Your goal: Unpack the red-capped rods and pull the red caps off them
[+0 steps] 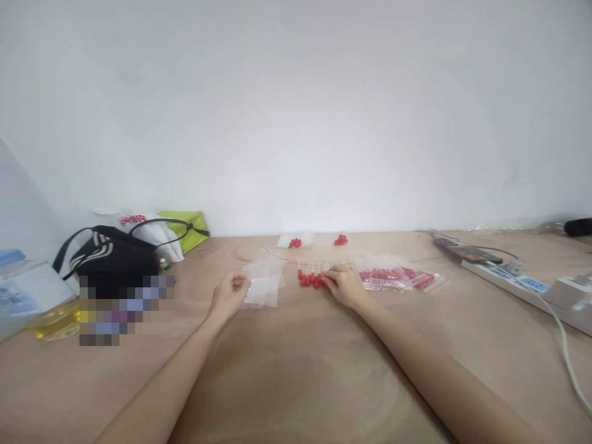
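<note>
My left hand [230, 294] rests on the wooden table [296, 370] with its fingers curled in, right beside a small stack of clear plastic bags [263, 280]. Whether it pinches a bag edge is unclear. My right hand [345, 285] lies palm down on a loose row of red-tipped clear droppers [311, 277], its fingers closed over their right end. Just right of that hand lie filled bags of the same red-tipped droppers [393, 277].
Two more small packs with red tips [295, 242] [341, 239] lie near the wall. A black bag [113, 259], a white bag and a green bag sit at left beside a bottle of yellow liquid [55, 320]. A phone [467, 251] and power strip [522, 283] with a cable occupy the right.
</note>
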`<state>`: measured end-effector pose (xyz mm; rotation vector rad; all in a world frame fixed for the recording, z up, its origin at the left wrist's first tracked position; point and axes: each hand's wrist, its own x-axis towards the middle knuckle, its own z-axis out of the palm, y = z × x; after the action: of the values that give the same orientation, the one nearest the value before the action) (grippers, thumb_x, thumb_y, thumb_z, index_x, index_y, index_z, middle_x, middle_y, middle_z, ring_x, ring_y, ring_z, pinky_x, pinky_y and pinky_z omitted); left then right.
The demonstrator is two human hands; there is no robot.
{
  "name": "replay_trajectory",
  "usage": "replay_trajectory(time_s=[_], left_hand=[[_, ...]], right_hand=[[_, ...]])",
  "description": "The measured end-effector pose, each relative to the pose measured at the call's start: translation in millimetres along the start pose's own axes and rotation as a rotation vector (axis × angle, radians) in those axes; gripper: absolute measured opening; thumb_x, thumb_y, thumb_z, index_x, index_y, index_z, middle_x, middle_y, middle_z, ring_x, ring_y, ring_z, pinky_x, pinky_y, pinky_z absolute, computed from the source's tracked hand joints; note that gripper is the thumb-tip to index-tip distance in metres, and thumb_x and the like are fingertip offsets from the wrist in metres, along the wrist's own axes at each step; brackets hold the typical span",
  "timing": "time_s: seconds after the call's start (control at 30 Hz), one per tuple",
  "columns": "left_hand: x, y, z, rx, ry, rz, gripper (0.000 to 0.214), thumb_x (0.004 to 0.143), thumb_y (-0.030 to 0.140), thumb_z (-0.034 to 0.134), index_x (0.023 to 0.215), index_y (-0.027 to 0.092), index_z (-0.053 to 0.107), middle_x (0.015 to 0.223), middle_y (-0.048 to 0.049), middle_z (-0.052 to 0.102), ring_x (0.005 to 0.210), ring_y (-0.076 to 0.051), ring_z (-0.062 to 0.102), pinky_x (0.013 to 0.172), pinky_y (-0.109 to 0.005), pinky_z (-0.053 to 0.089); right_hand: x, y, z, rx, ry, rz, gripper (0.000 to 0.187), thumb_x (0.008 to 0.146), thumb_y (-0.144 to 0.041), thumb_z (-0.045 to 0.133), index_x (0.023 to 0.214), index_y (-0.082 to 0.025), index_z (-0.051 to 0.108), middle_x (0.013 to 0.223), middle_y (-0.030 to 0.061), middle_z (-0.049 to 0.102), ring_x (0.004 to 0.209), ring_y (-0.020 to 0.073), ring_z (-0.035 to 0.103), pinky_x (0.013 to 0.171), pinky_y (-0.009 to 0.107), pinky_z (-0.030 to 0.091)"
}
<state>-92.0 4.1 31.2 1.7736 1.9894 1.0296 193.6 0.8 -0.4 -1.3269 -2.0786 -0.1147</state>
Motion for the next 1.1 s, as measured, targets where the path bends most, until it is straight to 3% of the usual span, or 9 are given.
replay_trajectory(time_s=[0.13, 0.27, 0.43, 0.5, 0.63, 0.83, 0.97, 1.1], left_hand=[[8.3, -13.7, -0.2, 0.094, 0.021, -0.051, 0.026, 0.070, 0.029, 0.051, 0.092, 0.015, 0.050, 0.070, -0.0022, 0.061, 0.068, -0.017, 0.059, 0.062, -0.025, 0.042], [6.7, -13.5, -0.3, 0.163, 0.023, -0.063, 0.035, 0.070, 0.029, 0.052, 0.101, 0.015, 0.046, 0.076, -0.0035, 0.061, 0.077, -0.021, 0.058, 0.069, -0.029, 0.042], [-7.4, -3.1, -2.8, 0.457, 0.149, 0.120, 0.036, 0.074, 0.033, 0.048, 0.105, 0.015, 0.050, 0.100, -0.0104, 0.056, 0.101, -0.027, 0.049, 0.083, -0.036, 0.038], [-16.5, 2.1, 0.5, 0.524, 0.144, 0.219, 0.034, 0.078, 0.033, 0.043, 0.106, 0.017, 0.053, 0.108, -0.0109, 0.053, 0.105, -0.027, 0.046, 0.087, -0.038, 0.035], [-26.4, 14.7, 17.9, 0.575, 0.000, 0.381, 0.038, 0.084, 0.033, 0.033, 0.116, 0.020, 0.050, 0.126, -0.0100, 0.043, 0.117, -0.024, 0.037, 0.096, -0.037, 0.028], [7.9, 25.7, 40.8, 0.620, -0.217, 0.278, 0.050, 0.084, 0.045, 0.028, 0.131, 0.028, 0.028, 0.141, -0.0077, 0.019, 0.129, -0.031, 0.009, 0.099, -0.052, 0.010], [32.7, 12.5, 41.3, 0.594, -0.406, 0.276, 0.051, 0.083, 0.049, 0.030, 0.130, 0.031, 0.030, 0.140, -0.0061, 0.020, 0.128, -0.030, 0.015, 0.099, -0.052, 0.012], [44.2, 6.3, 33.3, 0.556, -0.445, 0.301, 0.051, 0.078, 0.051, 0.036, 0.125, 0.032, 0.038, 0.138, -0.0056, 0.028, 0.127, -0.030, 0.020, 0.098, -0.052, 0.015]], right_hand=[[-3.2, 0.5, -1.9, -0.077, 0.078, 0.070, 0.024, 0.083, -0.032, 0.042, 0.081, -0.023, 0.064, 0.083, 0.0045, 0.063, 0.083, 0.0187, 0.052, 0.071, 0.031, 0.031], [-8.6, 7.7, -3.9, -0.085, 0.208, 0.135, 0.023, 0.082, -0.028, 0.042, 0.081, -0.020, 0.063, 0.083, 0.0058, 0.062, 0.082, 0.0180, 0.051, 0.071, 0.030, 0.030], [-23.3, 17.6, -10.7, -0.160, 0.348, 0.213, 0.021, 0.079, -0.027, 0.043, 0.081, -0.019, 0.063, 0.084, 0.0057, 0.060, 0.081, 0.0187, 0.049, 0.072, 0.031, 0.029], [-32.9, 22.2, -15.4, -0.197, 0.377, 0.209, 0.020, 0.079, -0.027, 0.044, 0.082, -0.020, 0.063, 0.085, 0.0055, 0.059, 0.082, 0.0187, 0.048, 0.074, 0.031, 0.028], [-55.9, 35.5, -28.4, -0.247, 0.370, 0.172, 0.020, 0.078, -0.027, 0.045, 0.084, -0.020, 0.062, 0.086, 0.0052, 0.058, 0.083, 0.0183, 0.048, 0.077, 0.031, 0.029], [-75.8, 49.2, -46.1, -0.322, 0.299, 0.245, 0.020, 0.076, -0.027, 0.045, 0.088, -0.021, 0.060, 0.088, 0.0055, 0.057, 0.085, 0.0198, 0.048, 0.073, 0.032, 0.031], [-74.3, 48.9, -49.7, -0.359, 0.231, 0.286, 0.023, 0.072, -0.026, 0.048, 0.092, -0.023, 0.059, 0.092, 0.0056, 0.056, 0.086, 0.0212, 0.046, 0.072, 0.034, 0.032], [-71.4, 52.5, -50.4, -0.367, 0.140, 0.311, 0.035, 0.067, -0.019, 0.048, 0.101, -0.025, 0.056, 0.097, 0.0054, 0.055, 0.091, 0.0218, 0.046, 0.074, 0.036, 0.033]])
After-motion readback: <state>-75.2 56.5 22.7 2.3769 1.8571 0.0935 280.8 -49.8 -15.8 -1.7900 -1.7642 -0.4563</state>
